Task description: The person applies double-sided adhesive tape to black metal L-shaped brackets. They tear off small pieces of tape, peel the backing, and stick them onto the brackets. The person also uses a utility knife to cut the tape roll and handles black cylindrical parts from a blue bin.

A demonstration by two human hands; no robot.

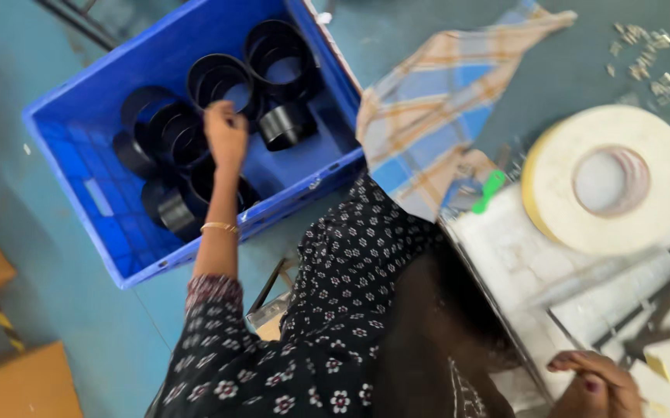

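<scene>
Fingers, left hand (225, 133): closed onto the rim of a black ring (223, 83); I pinch the thin wall from above because the hollow centre offers no other hold.
Fingers, right hand (594, 383): curled, resting flat on the bench (505, 248) at the lower right; I cannot tell whether they hold anything. I judge this hand braces me while the other arm reaches.
Black ring location: inside the blue crate (72, 166), upper middle, touching neighbouring black rings (277, 50).
Crate position: on the floor (64, 310), beside the bench, so my arm stretches down and away.
Ring orientation: most stand open-end up; some lie tilted.
Bench items: large white tape roll (608, 179), checked cloth (443, 108) draped over the bench's edge, small metal clips (643, 54) well apart.
</scene>
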